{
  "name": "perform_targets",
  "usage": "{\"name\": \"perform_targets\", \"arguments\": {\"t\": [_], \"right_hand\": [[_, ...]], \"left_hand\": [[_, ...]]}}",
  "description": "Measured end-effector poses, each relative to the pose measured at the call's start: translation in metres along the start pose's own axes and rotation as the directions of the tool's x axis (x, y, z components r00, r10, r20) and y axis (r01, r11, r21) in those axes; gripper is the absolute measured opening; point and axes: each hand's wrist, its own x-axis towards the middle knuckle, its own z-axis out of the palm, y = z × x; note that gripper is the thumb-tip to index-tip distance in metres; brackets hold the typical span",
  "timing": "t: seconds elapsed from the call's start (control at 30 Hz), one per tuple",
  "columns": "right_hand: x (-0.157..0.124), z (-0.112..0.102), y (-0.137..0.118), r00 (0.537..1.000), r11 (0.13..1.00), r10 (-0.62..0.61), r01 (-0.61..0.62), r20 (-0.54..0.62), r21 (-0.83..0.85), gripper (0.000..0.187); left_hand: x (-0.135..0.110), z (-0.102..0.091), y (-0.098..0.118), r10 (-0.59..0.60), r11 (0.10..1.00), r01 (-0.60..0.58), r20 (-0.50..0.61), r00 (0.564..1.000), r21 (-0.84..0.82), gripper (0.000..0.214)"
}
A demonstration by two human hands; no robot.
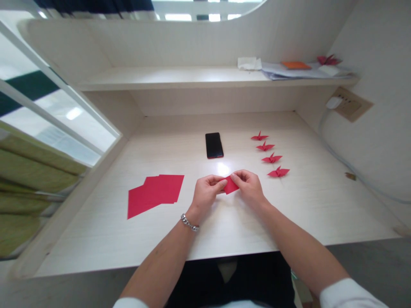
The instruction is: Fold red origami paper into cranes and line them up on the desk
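Observation:
Between my two hands is a small piece of folded red paper [230, 186], held just over the desk. The thumb and fingers of my left hand [207, 190] pinch its left edge. My right hand [249, 186] grips its upper right side, thumb on top. Part of the paper is hidden behind the fingers. To the left lie several overlapping sheets of red paper [154, 193]. On the right, several red paper cranes [278, 172] stand in a slanting row, wings spread.
A black phone [214, 145] lies behind my hands. The shelf [180, 77] above carries papers [276, 72], an orange packet [296, 65] and another red folded paper piece [329, 60]. A charger [334, 102] with a grey cable [340, 159] runs down the right side.

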Motion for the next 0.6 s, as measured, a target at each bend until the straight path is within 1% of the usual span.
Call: {"name": "perform_targets", "arguments": {"t": [0.13,0.23,0.3,0.43,0.6], "right_hand": [[0.0001,0.0011,-0.0008,1.0,1.0,-0.001,0.001,-0.014,0.005,0.026],[0.002,-0.0005,-0.0005,0.999,1.0,0.005,-0.003,-0.055,0.022,0.027],[0.003,-0.0019,0.0,0.997,0.999,0.01,-0.007,-0.082,0.036,0.028],[0.0024,-0.0023,0.0003,0.995,0.998,0.013,-0.007,-0.097,0.056,0.028],[0.0013,0.0008,0.0006,0.997,0.997,0.016,-0.01,-0.079,0.075,0.028]], "left_hand": [[0.0006,0.0014,0.0023,0.003,1.0,-0.003,-0.005,1.0,-0.021,0.038],[0.0006,0.0024,0.004,-0.007,0.998,0.008,0.004,1.0,-0.059,0.044],[0.0007,0.0023,0.0037,-0.02,0.998,0.021,0.025,0.999,-0.053,0.046],[0.0004,0.0015,0.0013,-0.051,0.998,0.048,0.088,0.995,0.035,0.039],[-0.0007,0.0015,0.0016,-0.03,1.0,0.03,0.069,0.997,0.011,0.034]]}}
